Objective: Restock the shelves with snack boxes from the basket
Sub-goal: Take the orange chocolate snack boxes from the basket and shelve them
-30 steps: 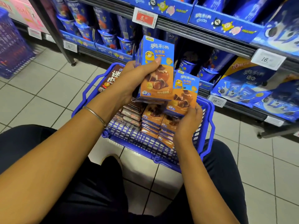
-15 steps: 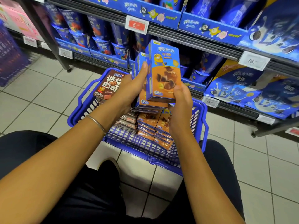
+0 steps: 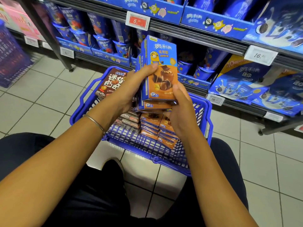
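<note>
both hands hold a small stack of blue and orange snack boxes (image 3: 161,63) just above the blue basket (image 3: 139,143). the left hand (image 3: 131,90) wraps round the stack, thumb on the front box. the right hand (image 3: 180,112) grips its bottom corner. more boxes (image 3: 150,122) lie piled in the basket (a brown box (image 3: 113,82) leans at its far left side). the shelves (image 3: 196,35) stand right behind the basket.

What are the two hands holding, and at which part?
Both hold a stack of snack boxes. The left hand grips its left side, thumb on the front; the right hand holds its lower right corner.
</note>
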`<state>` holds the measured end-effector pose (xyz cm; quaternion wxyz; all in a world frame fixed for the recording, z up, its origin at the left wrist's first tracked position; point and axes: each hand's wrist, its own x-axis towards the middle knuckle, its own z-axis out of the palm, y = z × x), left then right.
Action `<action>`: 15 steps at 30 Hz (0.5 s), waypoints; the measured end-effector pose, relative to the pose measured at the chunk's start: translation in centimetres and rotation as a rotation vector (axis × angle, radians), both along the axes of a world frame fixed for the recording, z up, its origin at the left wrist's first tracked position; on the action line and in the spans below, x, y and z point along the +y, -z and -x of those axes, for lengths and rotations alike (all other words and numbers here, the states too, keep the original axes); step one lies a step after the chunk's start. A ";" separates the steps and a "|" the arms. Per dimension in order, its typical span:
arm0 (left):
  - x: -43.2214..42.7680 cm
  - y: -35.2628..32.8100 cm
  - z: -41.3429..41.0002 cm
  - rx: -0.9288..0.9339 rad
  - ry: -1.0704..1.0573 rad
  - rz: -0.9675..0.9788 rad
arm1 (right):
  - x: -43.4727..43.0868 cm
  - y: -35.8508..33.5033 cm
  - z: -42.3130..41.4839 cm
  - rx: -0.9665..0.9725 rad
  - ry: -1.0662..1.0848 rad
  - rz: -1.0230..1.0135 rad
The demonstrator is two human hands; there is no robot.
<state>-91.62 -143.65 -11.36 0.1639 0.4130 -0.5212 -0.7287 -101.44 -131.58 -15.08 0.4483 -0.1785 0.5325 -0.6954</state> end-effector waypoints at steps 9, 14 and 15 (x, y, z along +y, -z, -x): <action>1.0 0.2 -0.8 0.035 -0.046 -0.038 | 1.9 10.0 2.7 0.315 0.375 -0.755; 1.4 0.0 -0.7 0.034 -0.009 -0.027 | 2.6 14.0 2.8 0.333 0.116 -0.904; 1.6 -0.1 -0.7 0.035 -0.010 -0.040 | 2.6 14.4 2.6 0.410 0.113 -0.909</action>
